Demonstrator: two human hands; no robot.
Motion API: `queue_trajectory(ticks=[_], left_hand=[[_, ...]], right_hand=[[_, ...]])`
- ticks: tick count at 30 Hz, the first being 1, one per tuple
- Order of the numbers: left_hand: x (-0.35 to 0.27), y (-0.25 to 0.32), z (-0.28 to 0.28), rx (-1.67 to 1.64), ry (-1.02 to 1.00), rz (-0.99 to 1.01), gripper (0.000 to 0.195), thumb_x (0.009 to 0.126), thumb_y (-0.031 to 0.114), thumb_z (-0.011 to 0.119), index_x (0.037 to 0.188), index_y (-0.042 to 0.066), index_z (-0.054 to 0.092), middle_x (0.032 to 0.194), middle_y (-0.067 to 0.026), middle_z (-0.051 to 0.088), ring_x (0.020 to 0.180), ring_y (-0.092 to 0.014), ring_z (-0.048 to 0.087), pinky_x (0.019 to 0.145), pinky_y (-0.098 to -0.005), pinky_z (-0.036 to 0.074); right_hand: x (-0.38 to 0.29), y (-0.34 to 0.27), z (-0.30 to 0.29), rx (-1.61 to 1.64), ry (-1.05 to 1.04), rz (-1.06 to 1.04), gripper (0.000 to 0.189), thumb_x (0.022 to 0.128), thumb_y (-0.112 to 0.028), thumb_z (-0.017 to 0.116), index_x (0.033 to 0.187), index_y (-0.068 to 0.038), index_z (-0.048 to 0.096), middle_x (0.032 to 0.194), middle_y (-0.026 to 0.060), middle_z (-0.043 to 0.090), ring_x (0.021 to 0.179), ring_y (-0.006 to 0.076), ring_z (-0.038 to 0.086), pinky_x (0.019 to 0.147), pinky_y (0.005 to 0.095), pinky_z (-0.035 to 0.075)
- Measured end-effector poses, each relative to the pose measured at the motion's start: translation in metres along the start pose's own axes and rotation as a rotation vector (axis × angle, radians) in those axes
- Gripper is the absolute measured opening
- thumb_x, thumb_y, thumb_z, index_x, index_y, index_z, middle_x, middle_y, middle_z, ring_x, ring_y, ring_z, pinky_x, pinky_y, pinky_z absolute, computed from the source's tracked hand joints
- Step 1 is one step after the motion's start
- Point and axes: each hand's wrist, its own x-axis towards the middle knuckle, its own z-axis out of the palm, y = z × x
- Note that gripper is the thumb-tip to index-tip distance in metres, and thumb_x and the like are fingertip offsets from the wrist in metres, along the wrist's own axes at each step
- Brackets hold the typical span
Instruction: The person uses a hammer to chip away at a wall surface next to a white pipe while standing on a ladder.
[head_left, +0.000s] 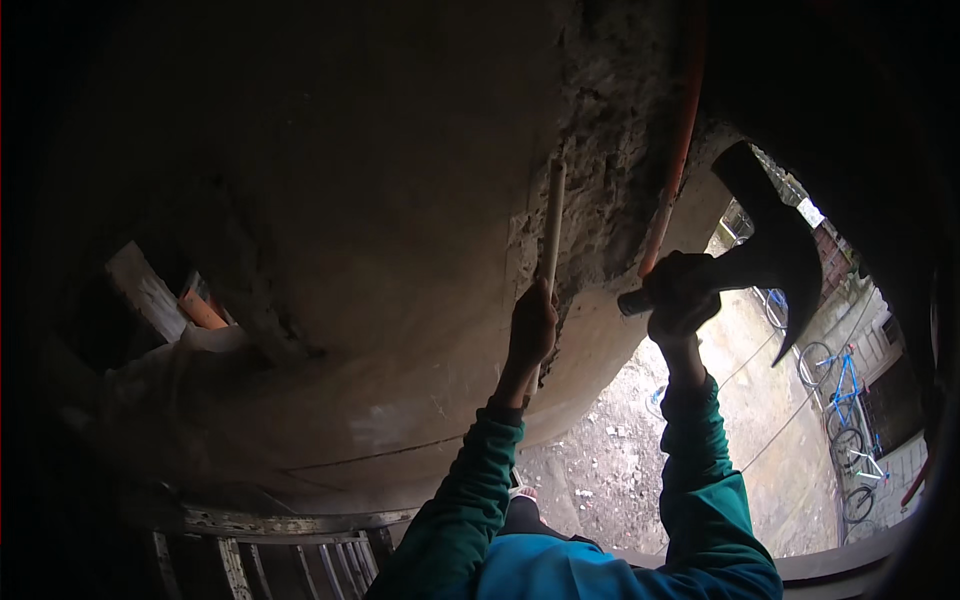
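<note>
My left hand (534, 322) is closed around a pale pipe or rod (554, 217), which runs nearly upright along the rough edge of a broken strip in the plastered wall (405, 247). Part of it shows below my fist too. In my right hand (682, 296) is a claw hammer (784, 240), raised to the right of the wall and dark against the light. The butt of its handle sticks out on the left of my fist. Chipped masonry (600, 180) lies bare between the pale pipe and an orange conduit (679, 150).
A worn slatted frame (232, 525) stands at the lower left. Rubble-strewn ground (600, 450) lies far below. Several bicycles, one a blue bicycle (846, 382), stand by a block wall. A wall opening at left shows a board (148, 292) and an orange piece (201, 309).
</note>
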Motion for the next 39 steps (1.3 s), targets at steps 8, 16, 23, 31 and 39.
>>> queue_trajectory(ticks=[8, 16, 23, 31, 39], left_hand=[[0.015, -0.050, -0.004, 0.071, 0.125, 0.265, 0.031, 0.101, 0.025, 0.036, 0.091, 0.002, 0.054, 0.066, -0.0071, 0.055, 0.054, -0.019, 0.056, 0.050, -0.0329, 0.046], [-0.007, -0.013, 0.009, -0.178, -0.025, -0.036, 0.035, 0.102, 0.032, 0.034, 0.100, 0.001, 0.051, 0.067, -0.0106, 0.054, 0.050, -0.029, 0.051, 0.048, -0.0374, 0.045], [-0.069, 0.061, 0.019, 0.091, 0.000, 0.171, 0.026, 0.101, 0.023, 0.037, 0.104, 0.000, 0.048, 0.075, -0.0142, 0.057, 0.065, -0.030, 0.059, 0.058, -0.0376, 0.048], [-0.053, 0.039, 0.007, 0.239, 0.122, 0.062, 0.033, 0.102, 0.030, 0.035, 0.105, 0.001, 0.051, 0.078, -0.0176, 0.061, 0.069, -0.031, 0.062, 0.060, -0.0401, 0.049], [-0.051, 0.037, 0.014, 0.207, 0.191, 0.105, 0.025, 0.101, 0.028, 0.038, 0.099, 0.005, 0.048, 0.067, -0.0181, 0.061, 0.063, -0.039, 0.062, 0.047, -0.0426, 0.046]], right_hand=[[-0.063, 0.065, 0.021, 0.026, 0.012, 0.718, 0.032, 0.099, -0.029, 0.044, 0.086, -0.002, 0.054, 0.057, 0.0028, 0.050, 0.049, 0.0116, 0.051, 0.046, 0.0301, 0.039], [-0.121, 0.015, -0.021, 0.227, 0.020, 0.787, 0.031, 0.101, -0.028, 0.042, 0.084, -0.004, 0.052, 0.057, -0.0013, 0.046, 0.047, 0.0067, 0.043, 0.044, 0.0268, 0.035], [-0.122, -0.009, -0.051, 0.100, 0.030, 0.679, 0.028, 0.101, -0.025, 0.041, 0.091, -0.002, 0.054, 0.058, -0.0009, 0.046, 0.048, 0.0074, 0.044, 0.045, 0.0262, 0.035], [-0.110, -0.006, -0.058, 0.224, -0.009, 0.616, 0.033, 0.102, -0.029, 0.037, 0.096, -0.001, 0.052, 0.059, -0.0026, 0.045, 0.046, 0.0047, 0.041, 0.043, 0.0227, 0.032], [-0.045, -0.033, -0.052, 0.179, 0.163, 0.252, 0.022, 0.094, -0.019, 0.049, 0.083, -0.001, 0.053, 0.061, 0.0043, 0.054, 0.048, 0.0122, 0.050, 0.044, 0.0255, 0.040]])
